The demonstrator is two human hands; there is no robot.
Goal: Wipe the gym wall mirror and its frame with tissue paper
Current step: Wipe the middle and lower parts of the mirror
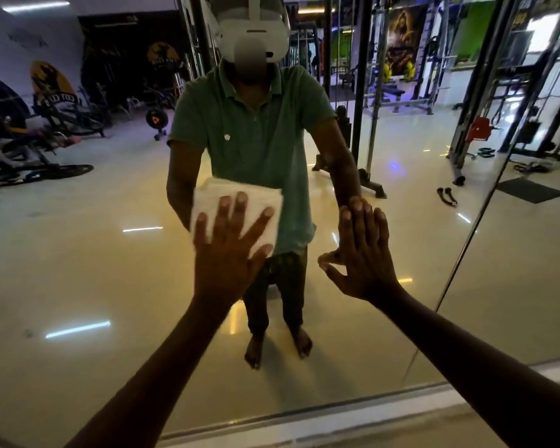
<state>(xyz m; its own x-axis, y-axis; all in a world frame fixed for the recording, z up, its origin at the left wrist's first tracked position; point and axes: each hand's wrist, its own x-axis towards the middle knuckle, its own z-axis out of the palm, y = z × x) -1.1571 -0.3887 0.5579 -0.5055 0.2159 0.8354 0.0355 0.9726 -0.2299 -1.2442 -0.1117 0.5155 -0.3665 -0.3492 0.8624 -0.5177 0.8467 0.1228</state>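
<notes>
A large wall mirror [88,253] fills the head view and reflects the gym and the person wearing the camera. My left hand [230,250] presses a folded white tissue paper [207,202] flat against the glass with spread, straight fingers. My right hand [362,253] lies flat on the mirror to the right of the tissue, fingers straight and together, holding nothing. The mirror's lower frame edge [304,412] runs along the bottom. A vertical seam [466,250] between mirror panels stands to the right of my right hand.
A pale ledge [337,431] sits below the mirror's bottom edge. Reflected in the glass are gym machines, weight racks and a shiny floor behind me.
</notes>
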